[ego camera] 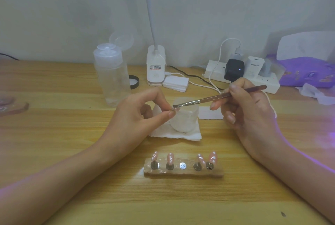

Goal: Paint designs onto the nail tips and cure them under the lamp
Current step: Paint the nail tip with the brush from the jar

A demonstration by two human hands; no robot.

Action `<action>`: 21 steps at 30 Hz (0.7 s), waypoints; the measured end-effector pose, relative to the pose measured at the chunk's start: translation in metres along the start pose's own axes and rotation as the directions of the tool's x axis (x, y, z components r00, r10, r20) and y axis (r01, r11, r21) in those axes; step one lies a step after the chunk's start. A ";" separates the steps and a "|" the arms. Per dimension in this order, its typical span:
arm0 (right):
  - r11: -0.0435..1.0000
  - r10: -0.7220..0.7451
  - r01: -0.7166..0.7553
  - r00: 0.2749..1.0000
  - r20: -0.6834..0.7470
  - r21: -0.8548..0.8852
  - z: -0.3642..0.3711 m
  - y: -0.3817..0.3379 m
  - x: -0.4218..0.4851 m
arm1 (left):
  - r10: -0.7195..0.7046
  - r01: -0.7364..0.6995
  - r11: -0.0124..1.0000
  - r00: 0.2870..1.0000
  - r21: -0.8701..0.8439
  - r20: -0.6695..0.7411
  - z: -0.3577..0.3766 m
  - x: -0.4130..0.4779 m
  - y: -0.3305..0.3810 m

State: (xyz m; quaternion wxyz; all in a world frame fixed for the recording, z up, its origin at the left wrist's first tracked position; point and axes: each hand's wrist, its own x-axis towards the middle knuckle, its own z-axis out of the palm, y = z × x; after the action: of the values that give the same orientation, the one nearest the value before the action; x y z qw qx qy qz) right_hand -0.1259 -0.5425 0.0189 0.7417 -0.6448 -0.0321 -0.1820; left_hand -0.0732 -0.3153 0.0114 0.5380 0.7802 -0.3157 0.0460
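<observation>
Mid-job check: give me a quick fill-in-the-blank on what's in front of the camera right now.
1. The right hand holds a ____ to the nail tip pinched by the left hand.
2. The holder carries ____ dotted tips.
3. Its empty metal disc is the ____ one.
4. The clear bottle has its cap flipped ____.
Missing: brush; four; middle; open.

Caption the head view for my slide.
Left hand pinches a nail tip; right hand holds brush to it; four dotted tips stand on holder.
</observation>
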 end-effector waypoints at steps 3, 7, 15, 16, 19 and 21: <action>0.999 0.029 -0.030 0.999 -0.045 -0.027 -0.001 0.002 0.001 | 0.001 -0.001 1.000 1.000 0.002 -0.007 0.000 0.000 0.000; 0.999 0.039 -0.039 0.996 -0.074 0.010 -0.004 0.003 0.002 | -0.001 0.001 1.000 1.000 -0.003 -0.001 -0.001 0.000 0.000; 0.998 0.049 -0.051 0.996 -0.073 -0.032 -0.003 0.004 0.002 | -0.013 0.013 1.000 1.000 -0.016 0.003 0.000 0.000 0.001; 0.999 0.050 -0.052 0.996 -0.078 -0.016 -0.004 0.004 0.002 | -0.014 0.014 1.000 1.000 -0.016 0.003 -0.001 0.000 0.001; 1.000 0.010 -0.010 1.000 -0.017 0.003 -0.002 0.002 0.002 | -0.007 0.007 1.000 1.000 -0.012 0.005 0.000 0.000 0.001; 1.000 0.002 -0.002 1.000 0.011 -0.024 0.000 0.001 0.001 | -0.007 0.007 1.000 1.000 -0.010 0.004 0.000 0.000 0.000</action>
State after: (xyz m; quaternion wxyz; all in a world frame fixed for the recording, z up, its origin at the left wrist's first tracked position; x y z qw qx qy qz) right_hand -0.1250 -0.5428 0.0178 0.7340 -0.6545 -0.0334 -0.1782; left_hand -0.0728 -0.3151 0.0117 0.5416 0.7785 -0.3144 0.0409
